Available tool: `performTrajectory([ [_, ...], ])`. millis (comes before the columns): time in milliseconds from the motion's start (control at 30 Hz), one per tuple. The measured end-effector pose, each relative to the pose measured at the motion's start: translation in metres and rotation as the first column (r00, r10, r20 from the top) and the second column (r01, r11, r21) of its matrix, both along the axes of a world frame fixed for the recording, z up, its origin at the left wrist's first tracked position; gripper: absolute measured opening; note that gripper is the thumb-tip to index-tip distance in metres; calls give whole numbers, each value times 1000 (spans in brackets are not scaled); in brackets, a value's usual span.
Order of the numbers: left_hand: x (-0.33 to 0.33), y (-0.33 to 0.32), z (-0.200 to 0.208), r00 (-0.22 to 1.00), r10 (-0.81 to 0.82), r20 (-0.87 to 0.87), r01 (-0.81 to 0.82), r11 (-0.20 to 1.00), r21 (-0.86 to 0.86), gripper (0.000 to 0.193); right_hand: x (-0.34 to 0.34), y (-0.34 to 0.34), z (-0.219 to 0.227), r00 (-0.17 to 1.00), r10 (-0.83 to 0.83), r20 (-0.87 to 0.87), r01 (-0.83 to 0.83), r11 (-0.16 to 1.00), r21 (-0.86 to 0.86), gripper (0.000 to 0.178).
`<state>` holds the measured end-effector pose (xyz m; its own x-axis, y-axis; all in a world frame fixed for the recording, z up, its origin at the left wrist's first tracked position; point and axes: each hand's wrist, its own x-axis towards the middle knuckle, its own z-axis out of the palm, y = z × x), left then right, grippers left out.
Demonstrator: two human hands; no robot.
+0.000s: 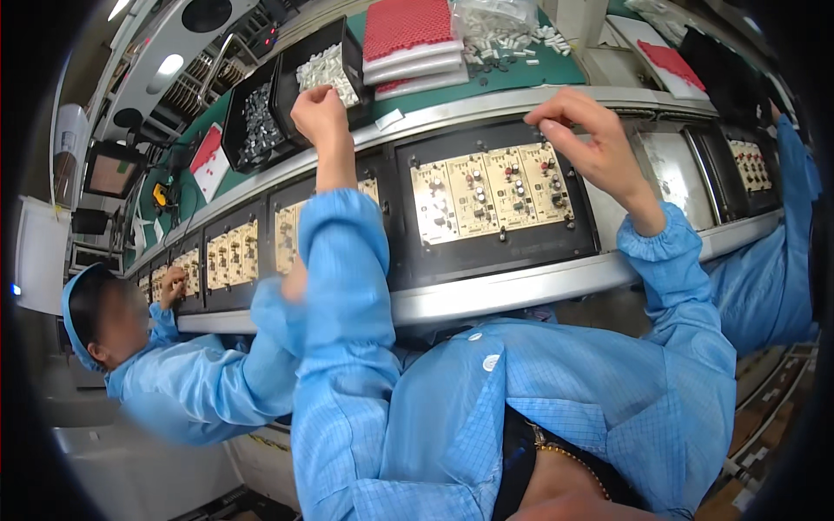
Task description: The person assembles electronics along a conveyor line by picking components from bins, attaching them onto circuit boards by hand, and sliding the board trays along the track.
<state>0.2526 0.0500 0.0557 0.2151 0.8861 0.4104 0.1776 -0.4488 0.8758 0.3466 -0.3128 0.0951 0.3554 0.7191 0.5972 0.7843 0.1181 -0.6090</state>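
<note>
My left hand (pixel 321 120) is raised over the front of a black bin heaped with small white cylindrical parts (pixel 320 69). Its fingers are curled together, and whatever they may hold is hidden. My right hand (pixel 592 146) hovers by the upper right corner of a panel of tan circuit boards (pixel 465 198). The thumb and forefinger come together in a pinch there; anything between them is too small to name. That panel lies in a black carrier frame (pixel 521 252) on the line in front of me, with capacitors and other small components standing on it.
Another black bin of dark parts (pixel 261 122) stands left of the white ones. Red foam sheets (pixel 408 30) are stacked behind the metal rail, beside loose white parts (pixel 512 43). A co-worker (pixel 200 373) sits at left, a hand at the boards; another person's blue sleeve (pixel 764 286) shows at right.
</note>
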Motion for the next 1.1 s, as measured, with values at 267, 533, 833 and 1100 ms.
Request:
performTrajectory([
  [267,25,29,-10,910,241,-338,-252,968,11,15,13,-9,-38,971,-81,-226,47,987,-153,20],
  [533,57,72,-6,680,197,-707,6,962,273,22,31,-28,-67,904,-269,-332,213,958,-194,19],
  [833,57,89,47,850,180,-495,180,783,595,14,26,-34,-66,498,-92,-863,-185,960,-209,13],
  [1100,95,14,19,724,-324,-609,650,615,445,14,34,-35,-69,468,-2,-884,-203,973,-109,17],
])
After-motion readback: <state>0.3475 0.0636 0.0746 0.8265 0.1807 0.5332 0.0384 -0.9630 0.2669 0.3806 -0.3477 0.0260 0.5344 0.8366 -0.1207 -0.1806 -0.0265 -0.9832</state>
